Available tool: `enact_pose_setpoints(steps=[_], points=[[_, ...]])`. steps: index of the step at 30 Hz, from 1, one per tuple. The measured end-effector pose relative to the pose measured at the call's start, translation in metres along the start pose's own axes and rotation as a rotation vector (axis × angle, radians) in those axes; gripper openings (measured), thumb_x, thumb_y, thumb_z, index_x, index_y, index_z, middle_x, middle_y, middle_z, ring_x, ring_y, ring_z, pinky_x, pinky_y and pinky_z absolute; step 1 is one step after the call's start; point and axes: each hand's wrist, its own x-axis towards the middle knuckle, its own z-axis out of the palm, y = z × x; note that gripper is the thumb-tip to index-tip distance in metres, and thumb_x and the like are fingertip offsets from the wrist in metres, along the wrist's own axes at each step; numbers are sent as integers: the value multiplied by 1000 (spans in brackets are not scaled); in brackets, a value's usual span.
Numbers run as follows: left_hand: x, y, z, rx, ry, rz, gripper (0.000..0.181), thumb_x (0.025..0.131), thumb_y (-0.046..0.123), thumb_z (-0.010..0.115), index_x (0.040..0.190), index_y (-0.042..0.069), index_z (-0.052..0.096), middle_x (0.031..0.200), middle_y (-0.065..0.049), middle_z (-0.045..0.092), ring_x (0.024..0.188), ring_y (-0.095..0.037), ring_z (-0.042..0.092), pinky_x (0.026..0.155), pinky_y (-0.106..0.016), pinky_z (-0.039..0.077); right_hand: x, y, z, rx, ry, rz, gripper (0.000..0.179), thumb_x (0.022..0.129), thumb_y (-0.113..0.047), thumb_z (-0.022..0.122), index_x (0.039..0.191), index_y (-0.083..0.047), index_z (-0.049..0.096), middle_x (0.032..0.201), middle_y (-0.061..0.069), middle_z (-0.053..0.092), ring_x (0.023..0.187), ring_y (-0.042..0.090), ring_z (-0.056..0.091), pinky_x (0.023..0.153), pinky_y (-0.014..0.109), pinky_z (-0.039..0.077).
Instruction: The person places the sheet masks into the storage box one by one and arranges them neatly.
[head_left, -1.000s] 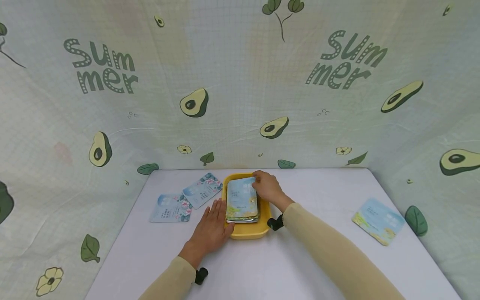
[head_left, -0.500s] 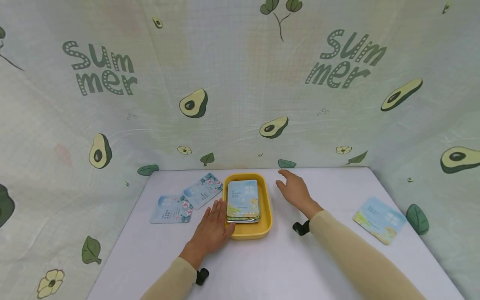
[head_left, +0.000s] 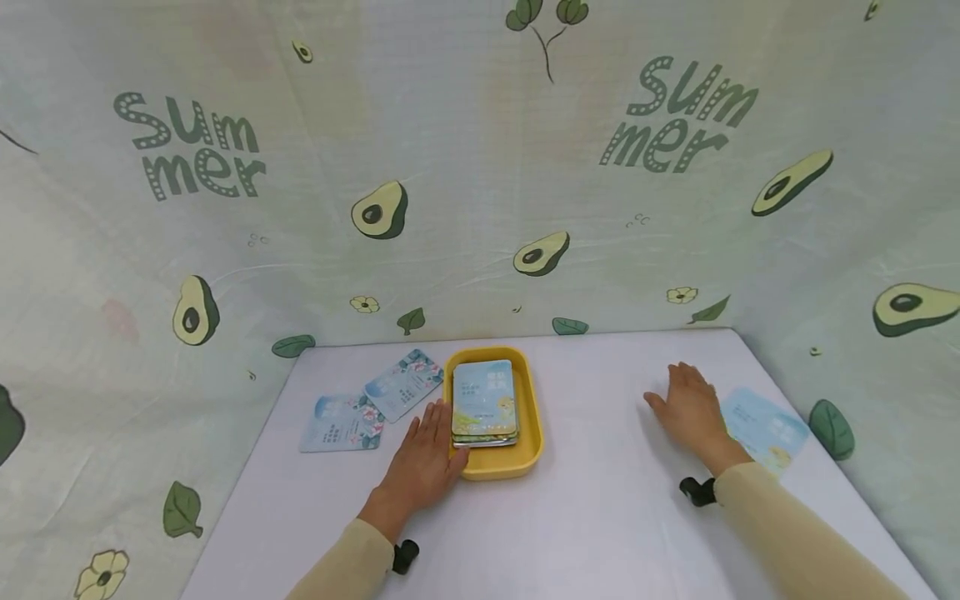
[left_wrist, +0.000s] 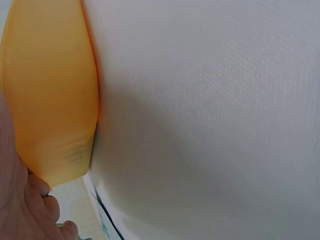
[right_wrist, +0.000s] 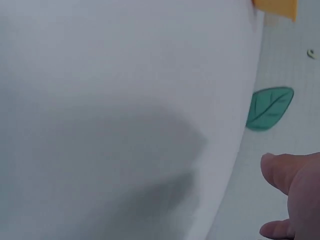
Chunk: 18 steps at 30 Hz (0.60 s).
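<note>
Pale fabric backdrop (head_left: 450, 125), printed with avocados, leaves, flowers and the word "summer", runs the full width behind a white cloth-covered table (head_left: 600, 517). Far left on the table: a flat blue rectangular card with pink flowers (head_left: 339, 423), long side roughly level. Next, a second blue flowered card (head_left: 403, 385), lying aslant, its lower corner at the first card's edge; touching or overlapping, cannot tell. Its right end reaches the tray's edge. Then the left hand (head_left: 420, 462), beige sleeve (head_left: 341, 571) and small black wrist device (head_left: 406, 557) behind it: palm down, fingers straight and side by side, thumb spread, laid against the left side of a yellow rectangular plastic tray with rounded corners (head_left: 536, 417); gripping nothing. Left wrist view shows the tray wall close to that hand. Inside the tray, toward its far end, a neat stack of light-blue cards with yellow-green lower edges (head_left: 484, 398). Well right of the tray, the right hand (head_left: 688, 412): fingers extended, thumb apart, nothing held, its shadow on the cloth. Far right, just beside it, a loose light-blue card (head_left: 765, 423), partly hidden by hand and sleeve.
</note>
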Motion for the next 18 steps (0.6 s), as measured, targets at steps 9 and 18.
enact_pose_setpoints(steps=[9,18], points=[[0,-1,2,7,2,-12,83,110,53,40,169,3,12,177,-14,16,165,-31,14,132,-53,19,-34,68,-11,-84,-99,144,84,105,-40,59,138,33,33,143,56,30,135,70,27,107,88,20],[1,-3,4,6,10,-3,84,110,55,39,169,2,12,177,-15,16,165,-31,15,132,-53,19,-36,68,-4,-48,-197,93,81,109,-40,50,136,35,33,144,57,30,135,70,29,109,82,30]])
